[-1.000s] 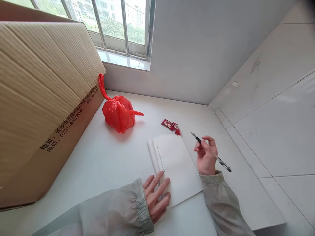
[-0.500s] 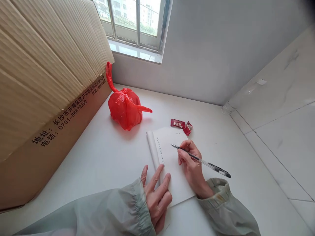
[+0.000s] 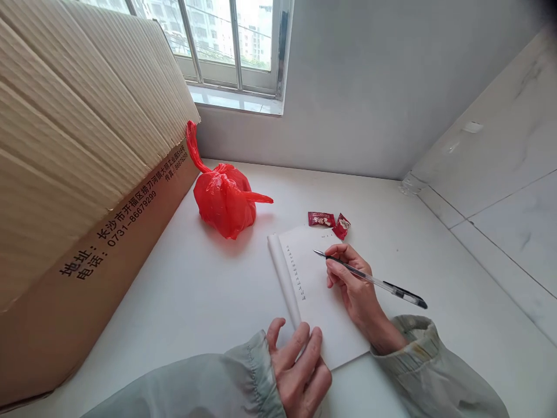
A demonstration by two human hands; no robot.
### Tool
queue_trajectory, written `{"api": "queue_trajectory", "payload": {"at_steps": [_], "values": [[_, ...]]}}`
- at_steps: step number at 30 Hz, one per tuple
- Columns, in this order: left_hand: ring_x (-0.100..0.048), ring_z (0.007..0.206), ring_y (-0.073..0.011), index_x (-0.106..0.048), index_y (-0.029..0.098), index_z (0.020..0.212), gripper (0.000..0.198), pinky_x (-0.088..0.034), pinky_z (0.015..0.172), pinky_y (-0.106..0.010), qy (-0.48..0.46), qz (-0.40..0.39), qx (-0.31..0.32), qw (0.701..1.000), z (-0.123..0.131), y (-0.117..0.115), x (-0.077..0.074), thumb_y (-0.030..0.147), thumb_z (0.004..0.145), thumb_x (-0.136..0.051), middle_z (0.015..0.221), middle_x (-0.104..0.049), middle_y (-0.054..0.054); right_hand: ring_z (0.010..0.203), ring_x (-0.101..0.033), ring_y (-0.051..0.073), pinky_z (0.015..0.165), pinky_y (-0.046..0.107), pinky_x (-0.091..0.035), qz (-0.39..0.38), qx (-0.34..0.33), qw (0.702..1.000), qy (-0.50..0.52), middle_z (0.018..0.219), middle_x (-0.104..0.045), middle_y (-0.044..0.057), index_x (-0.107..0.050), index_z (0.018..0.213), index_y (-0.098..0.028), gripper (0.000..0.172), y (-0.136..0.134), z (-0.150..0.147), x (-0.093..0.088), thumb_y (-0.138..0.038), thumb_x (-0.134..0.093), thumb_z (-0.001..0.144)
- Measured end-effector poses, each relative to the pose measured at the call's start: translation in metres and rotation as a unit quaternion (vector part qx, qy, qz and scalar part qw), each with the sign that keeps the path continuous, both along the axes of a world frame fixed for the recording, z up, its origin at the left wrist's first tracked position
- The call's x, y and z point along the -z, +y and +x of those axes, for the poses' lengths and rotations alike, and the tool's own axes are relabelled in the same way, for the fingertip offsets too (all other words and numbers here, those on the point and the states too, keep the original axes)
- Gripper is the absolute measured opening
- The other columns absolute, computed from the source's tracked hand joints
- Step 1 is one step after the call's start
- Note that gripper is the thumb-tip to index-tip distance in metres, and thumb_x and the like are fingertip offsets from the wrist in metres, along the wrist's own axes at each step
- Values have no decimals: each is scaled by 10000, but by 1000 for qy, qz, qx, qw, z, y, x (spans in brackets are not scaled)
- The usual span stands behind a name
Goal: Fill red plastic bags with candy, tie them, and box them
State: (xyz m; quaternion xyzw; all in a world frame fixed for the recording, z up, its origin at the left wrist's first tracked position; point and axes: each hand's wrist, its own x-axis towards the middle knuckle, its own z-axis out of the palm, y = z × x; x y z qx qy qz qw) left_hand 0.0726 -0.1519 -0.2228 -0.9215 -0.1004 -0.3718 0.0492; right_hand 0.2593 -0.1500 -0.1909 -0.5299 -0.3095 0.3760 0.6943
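Note:
A white notebook lies on the white table, its left side rolled or folded over, with a column of small handwritten marks near that fold. My right hand pinches a clear-barrelled pen with a black cap on its rear end. The pen tip points left and seems to hover over the page. My left hand rests on the notebook's lower left part, fingers spread and slightly bent, holding nothing.
Two small dark red wrapped packets lie just beyond the notebook's top edge. A knotted red plastic bag sits farther left. A large cardboard box fills the left side. Wall and window stand behind the table.
The view has shifted, so everything on the table appears farther right. My left hand has slid down along the notebook, uncovering the lower end of the writing. The pen stays in my right hand.

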Motion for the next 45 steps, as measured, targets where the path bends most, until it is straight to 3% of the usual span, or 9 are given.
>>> {"api": "queue_trajectory", "payload": {"at_steps": [4,10,13,17,25,30,35,39,45], "values": [[-571,1046,-203,-625,171,775,179,-297,1054,-479,21,-3,9,1000,-2,1,-9,132,914,-518,1026,-717,-67,617,-505,92,578,217,-498,5,-14,1000,-3,753,-571,-26,-689,921,-218,189,5,4,-2,-250,-692,735],[-592,1081,-223,-661,162,869,131,-212,1158,-522,19,-29,29,999,-4,-5,-4,142,908,-538,1053,-719,-46,642,-529,106,607,238,-500,1,-23,1000,13,748,-604,-14,-715,959,-215,231,8,8,-3,-224,-667,733],[-548,1223,-299,-636,176,934,87,-206,1146,-594,36,-51,8,998,-4,-5,1,202,873,-580,1168,-688,-101,590,-509,97,558,220,-453,3,-14,1000,2,677,-588,-24,-719,910,-206,177,8,8,-3,-214,-654,745],[-402,1372,-352,-571,179,1172,397,-111,1140,-657,91,-67,-1,994,-6,-3,4,400,841,-578,1338,-581,-191,490,-409,74,463,202,-327,13,-7,1000,-6,564,-485,-55,-681,811,-195,72,6,6,-2,-248,-640,787],[-336,1412,-362,-585,197,1155,409,-31,1139,-688,100,-88,-13,991,-4,-6,1,410,809,-633,1368,-561,-173,439,-249,68,419,210,-182,-14,-7,1000,-24,485,-347,-97,-570,767,-200,143,0,3,-1,-308,-646,820],[-300,1414,-419,-586,192,1177,590,-3,1103,-730,115,-102,7,988,-4,-3,0,552,724,-703,1365,-545,-197,443,-333,69,431,196,-259,-11,-20,998,-57,539,-431,-93,-574,891,-219,120,0,2,-2,-302,-636,829],[-309,1407,-418,-586,200,1181,671,21,1115,-705,120,-111,7,987,-3,-1,0,548,639,-772,1333,-568,-190,487,-454,80,470,197,-372,5,-28,998,-55,585,-522,-70,-585,874,-213,123,2,2,-2,-297,-657,819],[-325,1399,-408,-571,205,1192,666,1,1118,-701,121,-109,0,987,-3,-3,1,549,652,-755,1339,-563,-180,483,-469,86,463,206,-391,6,0,999,-41,575,-525,-70,-587,826,-206,166,5,2,0,-299,-712,771],[-322,1399,-408,-562,203,1192,649,-15,1124,-693,114,-106,2,988,-3,-3,5,535,667,-751,1337,-560,-179,423,-274,41,402,171,-220,17,92,994,-52,478,-380,-111,-489,686,-201,256,3,9,4,-278,-716,777]]}}
